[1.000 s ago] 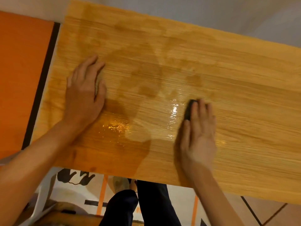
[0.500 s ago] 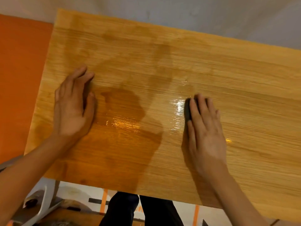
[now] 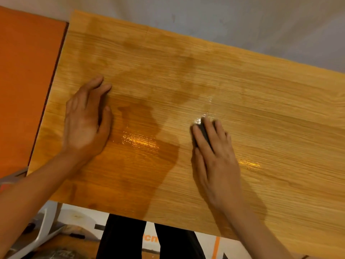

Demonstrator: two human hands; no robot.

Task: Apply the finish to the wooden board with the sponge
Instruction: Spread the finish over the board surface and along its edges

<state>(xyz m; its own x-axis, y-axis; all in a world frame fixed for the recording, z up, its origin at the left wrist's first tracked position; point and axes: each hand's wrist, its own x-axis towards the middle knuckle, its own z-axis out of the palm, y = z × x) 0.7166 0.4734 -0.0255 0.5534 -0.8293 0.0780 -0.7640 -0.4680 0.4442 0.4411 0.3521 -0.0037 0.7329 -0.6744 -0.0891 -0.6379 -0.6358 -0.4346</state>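
Observation:
A large wooden board (image 3: 270, 113) fills most of the view, with a darker wet patch of finish and shiny streaks near its middle. My right hand (image 3: 214, 161) presses a dark sponge (image 3: 202, 132) flat onto the board just right of the wet patch; only a sliver of the sponge shows between thumb and fingers. My left hand (image 3: 85, 122) lies flat on the board's left part, fingers together, holding nothing.
An orange panel (image 3: 24, 86) with a dark edge lies left of the board. A grey wall (image 3: 242, 21) runs behind it. Below the board's near edge I see dark trouser legs (image 3: 127, 238), printed paper on the floor and a white frame (image 3: 43, 234).
My right hand with the sponge has slid a little to the right and toward me across the board. The left hand stays planted in the same spot.

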